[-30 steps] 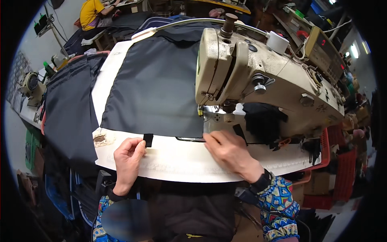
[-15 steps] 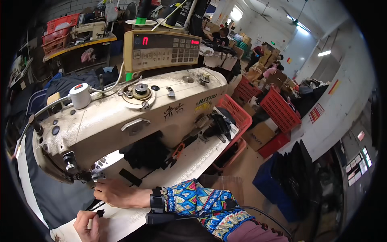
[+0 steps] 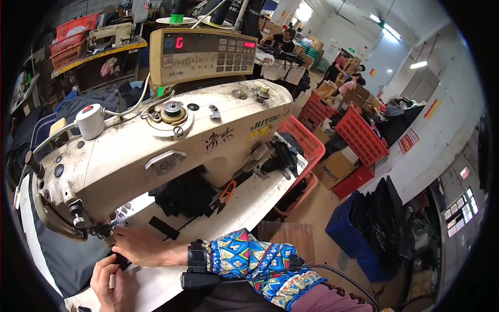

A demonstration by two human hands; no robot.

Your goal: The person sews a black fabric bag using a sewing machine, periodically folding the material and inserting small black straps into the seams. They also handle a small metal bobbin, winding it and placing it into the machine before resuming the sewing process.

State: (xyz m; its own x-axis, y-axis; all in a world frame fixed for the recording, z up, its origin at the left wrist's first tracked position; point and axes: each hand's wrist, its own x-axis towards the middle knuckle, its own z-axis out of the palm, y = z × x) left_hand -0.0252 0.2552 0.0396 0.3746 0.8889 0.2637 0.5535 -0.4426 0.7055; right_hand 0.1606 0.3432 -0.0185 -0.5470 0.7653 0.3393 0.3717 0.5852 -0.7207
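Observation:
A cream sewing machine stands before me, its needle end low at the left. My right hand is closed right beside the needle area, fingertips bunched; what they pinch is hidden. Just nearer, my left hand has its thumb and fingers closed on a small black fabric piece, which lies partly under my right hand. A large dark cloth spreads over the left of the white machine table. A black strip lies on the table beyond my right hand.
Orange-handled scissors lie beside a pile of black fabric pieces under the machine arm. A control box with red digits stands behind. Red baskets and a blue crate sit on the right. Other people work far back.
My left hand has moved up with the small black piece, close to my right hand. The right hand stays by the needle. The view has shifted slightly, and the panel's red character has changed.

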